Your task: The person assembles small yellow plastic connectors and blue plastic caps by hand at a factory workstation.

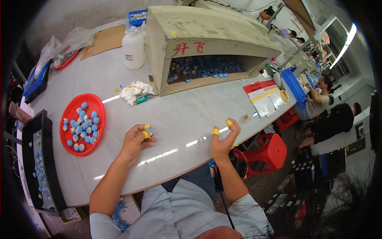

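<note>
My left hand (134, 144) is closed over the table, thumb and fingers pinching a small blue-and-cream ball-shaped piece (149, 132). Yellow tape wraps its thumb and a fingertip. Some way to the right, my right hand (225, 142) is raised with thumb and forefinger apart, both taped yellow; nothing shows between them, though its other fingers are partly curled. Left of my left hand stands a round red plate (99, 108) holding several blue-and-cream balls (82, 126) like the pinched one.
A black tray (56, 179) with similar pieces lies far left. Behind my hands stands a beige open-fronted box (199, 30) with many blue pieces (207, 65). Around it are a white bottle (133, 51), crumpled tissue (131, 94), and printed sheets (258, 88). A red stool (268, 153) and co-workers are at right.
</note>
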Available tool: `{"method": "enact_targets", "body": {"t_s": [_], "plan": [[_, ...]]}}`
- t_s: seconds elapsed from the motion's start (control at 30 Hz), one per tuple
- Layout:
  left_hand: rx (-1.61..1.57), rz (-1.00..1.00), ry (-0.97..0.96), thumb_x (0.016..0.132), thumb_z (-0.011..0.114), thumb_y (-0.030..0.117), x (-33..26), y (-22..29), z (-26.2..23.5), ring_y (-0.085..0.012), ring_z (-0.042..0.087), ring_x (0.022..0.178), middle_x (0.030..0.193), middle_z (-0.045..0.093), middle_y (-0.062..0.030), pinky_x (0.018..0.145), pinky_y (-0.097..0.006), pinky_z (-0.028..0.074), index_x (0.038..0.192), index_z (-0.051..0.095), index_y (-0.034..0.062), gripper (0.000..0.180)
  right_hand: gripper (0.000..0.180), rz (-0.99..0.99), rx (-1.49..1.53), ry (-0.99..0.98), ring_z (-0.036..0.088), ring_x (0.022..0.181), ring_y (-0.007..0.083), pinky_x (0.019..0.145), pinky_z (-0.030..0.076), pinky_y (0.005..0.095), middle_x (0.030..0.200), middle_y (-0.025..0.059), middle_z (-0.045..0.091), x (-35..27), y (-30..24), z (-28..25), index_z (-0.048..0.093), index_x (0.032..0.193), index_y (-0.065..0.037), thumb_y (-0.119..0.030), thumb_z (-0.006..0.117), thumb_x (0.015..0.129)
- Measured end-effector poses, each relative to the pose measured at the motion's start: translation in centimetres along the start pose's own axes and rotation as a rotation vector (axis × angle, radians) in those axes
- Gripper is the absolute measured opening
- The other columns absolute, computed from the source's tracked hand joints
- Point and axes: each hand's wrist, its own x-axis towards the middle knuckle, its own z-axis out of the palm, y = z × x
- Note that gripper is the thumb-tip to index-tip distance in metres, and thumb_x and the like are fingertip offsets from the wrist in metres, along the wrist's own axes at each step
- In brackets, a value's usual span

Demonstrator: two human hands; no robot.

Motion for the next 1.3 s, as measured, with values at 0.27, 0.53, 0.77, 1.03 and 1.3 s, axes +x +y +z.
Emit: {"method": "enact_targets", "body": {"t_s": [0.27,0.53,0.77,1.03,1.3], "plan": [[0.19,0.004,-0.06,0.087,0.062,0.006,0.0,-0.2,1.0,-0.0157,0.067,0.088,0.102,0.065,-0.0065,0.07,-0.023,0.051,0.12,0.057,0.0005,0.033,0.061,0.646,-0.558,0.089,0.037,0.127,0.0404,0.108,0.023,0.053,0.126,0.0205,0.047,5.0,14.6,-5.9,0.046,0.125,0.001,-0.029,0.074,0.08],[0.232,0.026,-0.028,0.086,0.064,0.005,-0.8,0.2,1.4,-0.0142,0.066,0.083,0.099,0.066,-0.0068,0.066,-0.022,0.048,0.118,0.057,-0.0002,0.033,0.027,0.432,0.274,-0.192,0.046,0.06,0.0119,0.056,0.043,0.0272,0.067,0.0044,0.05,3.9,6.6,2.5,0.053,0.092,0.0,-0.012,0.075,0.082],[0.209,0.009,-0.012,0.087,0.065,0.007,-0.8,-0.4,-0.1,-0.0158,0.067,0.083,0.1,0.067,-0.0099,0.069,-0.023,0.052,0.117,0.056,-0.0029,0.032,0.032,0.296,0.589,-0.669,0.063,0.087,0.0149,0.076,0.05,0.029,0.101,0.0111,0.067,1.2,-6.8,4.7,0.059,0.113,0.002,-0.007,0.07,0.084],[0.193,-0.051,-0.213,0.086,0.07,0.005,0.9,-1.0,0.2,-0.0197,0.069,0.09,0.102,0.066,-0.0129,0.081,-0.029,0.058,0.117,0.056,-0.0067,0.036,0.027,0.106,0.632,-0.472,0.058,0.068,0.018,0.063,0.047,0.028,0.082,0.0112,0.061,-1.9,-6.5,4.5,0.062,0.105,0.0,0.002,0.068,0.078],[0.185,-0.063,-0.236,0.084,0.07,0.007,0.2,-1.0,-0.9,-0.0162,0.068,0.087,0.1,0.067,-0.0141,0.076,-0.026,0.057,0.117,0.056,-0.0107,0.04,0.026,-0.11,0.614,-0.475,0.062,0.072,0.0173,0.065,0.049,0.0271,0.09,0.0148,0.066,-3.1,-6.0,4.5,0.056,0.107,0.003,-0.003,0.064,0.083]]}}
